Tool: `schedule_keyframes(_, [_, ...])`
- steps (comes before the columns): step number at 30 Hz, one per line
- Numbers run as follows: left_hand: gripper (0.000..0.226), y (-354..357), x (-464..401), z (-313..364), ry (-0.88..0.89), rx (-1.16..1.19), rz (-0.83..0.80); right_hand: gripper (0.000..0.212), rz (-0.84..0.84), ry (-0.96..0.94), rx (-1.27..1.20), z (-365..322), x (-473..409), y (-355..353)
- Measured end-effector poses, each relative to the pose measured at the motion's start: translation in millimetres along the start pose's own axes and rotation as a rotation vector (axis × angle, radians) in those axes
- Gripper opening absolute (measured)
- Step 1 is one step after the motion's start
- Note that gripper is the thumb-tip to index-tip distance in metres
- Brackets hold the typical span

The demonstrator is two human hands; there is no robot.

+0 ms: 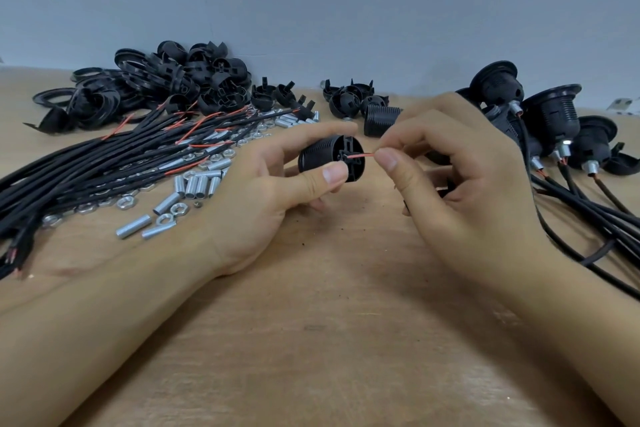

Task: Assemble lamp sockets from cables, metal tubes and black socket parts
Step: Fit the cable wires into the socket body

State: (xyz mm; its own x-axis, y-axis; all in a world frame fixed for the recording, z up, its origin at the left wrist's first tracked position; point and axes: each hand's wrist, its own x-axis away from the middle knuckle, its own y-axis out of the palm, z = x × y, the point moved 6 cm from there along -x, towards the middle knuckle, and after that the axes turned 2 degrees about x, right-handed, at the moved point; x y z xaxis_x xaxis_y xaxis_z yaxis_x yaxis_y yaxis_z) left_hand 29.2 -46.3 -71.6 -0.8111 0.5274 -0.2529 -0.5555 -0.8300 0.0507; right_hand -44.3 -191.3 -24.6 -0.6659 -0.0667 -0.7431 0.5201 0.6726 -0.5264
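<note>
My left hand (277, 184) grips a black ribbed socket body (322, 158) between thumb and fingers, its terminal end facing right. My right hand (460, 180) pinches a thin red wire (362, 156) between thumb and forefinger, and the wire's tip meets a terminal on the socket body. The cable this wire belongs to is mostly hidden inside my right palm. A bundle of black cables (104, 163) with red wire ends lies at the left. Loose metal tubes (194, 184) and nuts are scattered beside the bundle.
A heap of black rings and socket caps (166, 80) sits at the back left. More caps (353, 97) and a ribbed body (381, 120) lie behind my hands. Assembled sockets with cables (550, 121) stand at the right. The wooden table (322, 322) meets a grey wall.
</note>
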Motion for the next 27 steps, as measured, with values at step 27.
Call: schedule_keyframes(27, [0.042,4.8,2.1,4.7,0.088,-0.176,-0.016,0.010,-0.029,-0.020,0.082,-0.2,1.6,5.5])
